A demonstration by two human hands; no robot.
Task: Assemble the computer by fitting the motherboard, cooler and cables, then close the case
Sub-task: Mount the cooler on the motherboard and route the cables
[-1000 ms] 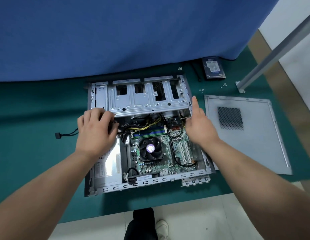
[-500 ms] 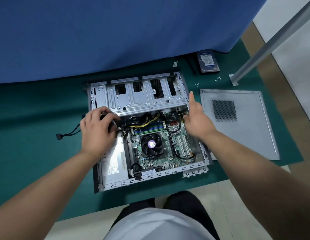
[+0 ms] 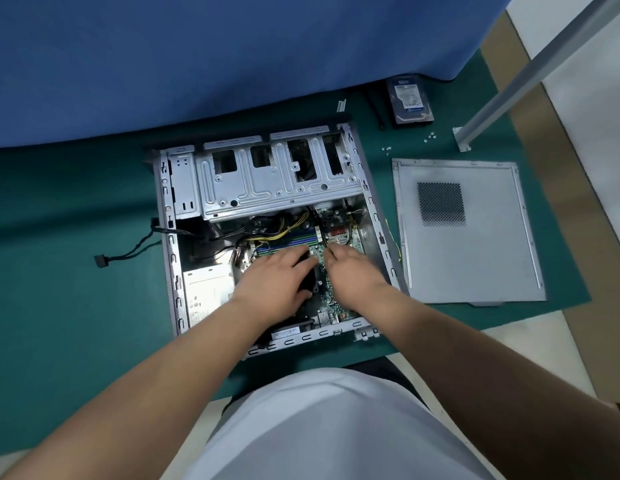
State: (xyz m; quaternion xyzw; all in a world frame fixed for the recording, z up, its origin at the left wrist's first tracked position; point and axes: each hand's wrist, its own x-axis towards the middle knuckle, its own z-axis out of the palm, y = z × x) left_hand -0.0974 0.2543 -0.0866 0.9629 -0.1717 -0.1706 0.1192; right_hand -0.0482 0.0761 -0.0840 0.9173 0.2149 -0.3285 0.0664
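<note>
Motherboard point(image 3: 331, 268) lay flat in the open case point(image 3: 170, 258) on the green worktop point(image 3: 76, 289). Left hand point(image 3: 277, 282) rested palm-down over the cooler point(image 3: 310, 282), fingers spread; right hand point(image 3: 353, 271) pressed beside it, grip unclear. Side panel point(image 3: 474, 254) lay right of the case.

I'm pulling both hands in off the case edges now, left hand point(image 3: 279, 284) covering the cooler, right hand point(image 3: 353, 271) landing on the motherboard point(image 3: 324, 263) beside it.

No readable text: labels on hard drive point(image 3: 410, 98) and power supply point(image 3: 208, 292) blurred.
</note>
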